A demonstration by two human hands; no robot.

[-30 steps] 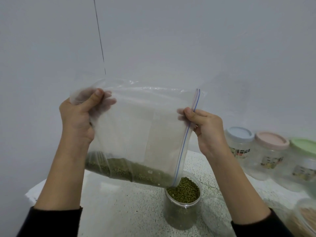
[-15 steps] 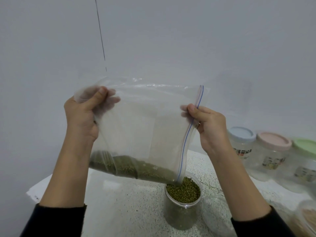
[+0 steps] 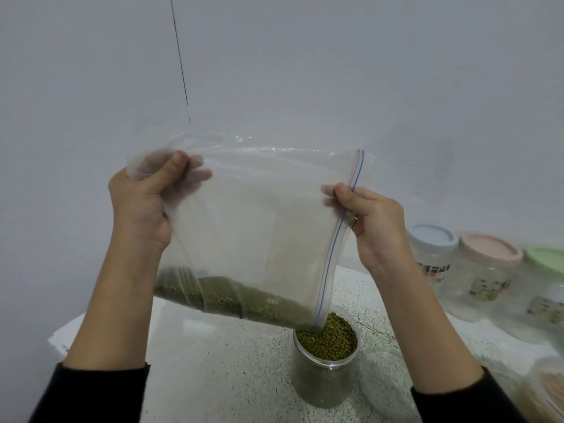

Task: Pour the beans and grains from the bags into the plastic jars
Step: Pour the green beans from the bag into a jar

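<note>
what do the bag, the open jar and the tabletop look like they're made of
Bag: thin clear plastic film, glossy; it creases, and fingers show through it, with a blue zip strip along the mouth.
Open jar: clear rigid plastic by the look; green beans show through its wall.
Tabletop: pale, dark-speckled, matte; probably stone or terrazzo, possibly a laminate imitation.

The bag [image 3: 259, 227] was thin clear plastic film, glossy and creased, with a blue and red zip strip [image 3: 338, 239] along its edge. The green beans [image 3: 232, 297] looked matt and smooth. The open jar [image 3: 326, 374] was clear, smooth plastic. The bench [image 3: 232, 377] had a speckled, stone-like matt surface. The closed jars [image 3: 485, 285] were clear plastic with matt pastel lids and paper-like labels. The sleeves [image 3: 100, 395] were dark matt cloth.
</note>
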